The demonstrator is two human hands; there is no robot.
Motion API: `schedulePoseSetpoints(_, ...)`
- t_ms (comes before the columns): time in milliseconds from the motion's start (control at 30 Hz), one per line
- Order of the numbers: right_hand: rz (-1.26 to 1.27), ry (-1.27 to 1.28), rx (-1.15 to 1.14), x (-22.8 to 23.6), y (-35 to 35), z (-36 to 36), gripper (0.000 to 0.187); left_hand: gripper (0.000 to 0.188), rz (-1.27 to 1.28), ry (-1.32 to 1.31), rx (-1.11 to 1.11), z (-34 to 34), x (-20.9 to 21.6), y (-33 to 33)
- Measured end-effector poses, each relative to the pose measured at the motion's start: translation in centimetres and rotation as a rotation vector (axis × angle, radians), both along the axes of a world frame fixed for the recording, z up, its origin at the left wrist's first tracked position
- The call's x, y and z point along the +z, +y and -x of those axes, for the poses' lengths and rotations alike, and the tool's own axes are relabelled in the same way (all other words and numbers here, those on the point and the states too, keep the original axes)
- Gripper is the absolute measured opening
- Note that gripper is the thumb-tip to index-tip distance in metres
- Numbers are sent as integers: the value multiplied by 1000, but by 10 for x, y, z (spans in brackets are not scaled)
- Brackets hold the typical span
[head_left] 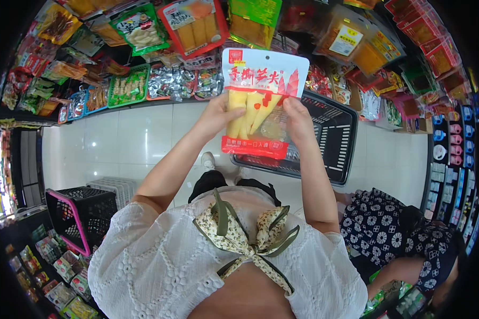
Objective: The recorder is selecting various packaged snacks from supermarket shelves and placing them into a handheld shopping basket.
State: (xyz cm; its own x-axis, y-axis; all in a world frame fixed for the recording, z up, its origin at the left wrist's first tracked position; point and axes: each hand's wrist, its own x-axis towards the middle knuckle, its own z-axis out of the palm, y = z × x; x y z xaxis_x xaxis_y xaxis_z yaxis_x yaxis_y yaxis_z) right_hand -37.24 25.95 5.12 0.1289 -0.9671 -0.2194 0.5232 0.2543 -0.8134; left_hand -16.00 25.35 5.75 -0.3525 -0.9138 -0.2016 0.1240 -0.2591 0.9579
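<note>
While the left hand pinches the left edge of a flat white-and-red plastic pouch with a clear window onto pale yellow pieces, its thumb lying across the front, the right hand pinches the opposite edge, thumb forward. Both grips are closed on the pouch, which is held up, printed face toward the wearer. The step in hand looks like inspecting it; any move from here would call for a steady grip, since the pouch seems pliable enough to fold.

Beyond the right hand, partly hidden by the pouch, is a black slatted plastic basket over a glossy pale tiled floor. On the far side, a red-bordered packet of orange-brown blocks sits among the snacks. Near right is another person in dark, white-patterned clothing.
</note>
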Motion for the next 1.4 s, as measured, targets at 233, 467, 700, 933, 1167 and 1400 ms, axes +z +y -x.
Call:
schedulePoseSetpoints(233, -25, 498, -76, -82, 25, 33, 26, 28, -194, 32, 26, 45, -87, 13)
schedulePoseSetpoints(467, -178, 235, -65, -158, 41, 49, 26, 36, -289, -177, 99, 61, -118, 22)
schedulePoseSetpoints(700, -453, 335, -17, -250, 35, 61, 28, 52, -74, -395, 69, 37, -128, 53)
schedulePoseSetpoints(933, -382, 761, 108, -324, 16, 58, 42, 44, -180, -422, 2, 9, -109, 92)
schedulePoseSetpoints(1167, -360, 933, 396, -281, 38, 75, 68, 35, -160, -470, 3, 7, -119, 106)
schedulePoseSetpoints(1400, -611, 874, 635, -285, 68, 99, 48, 28, -75, -401, -74, 10, -89, 87)
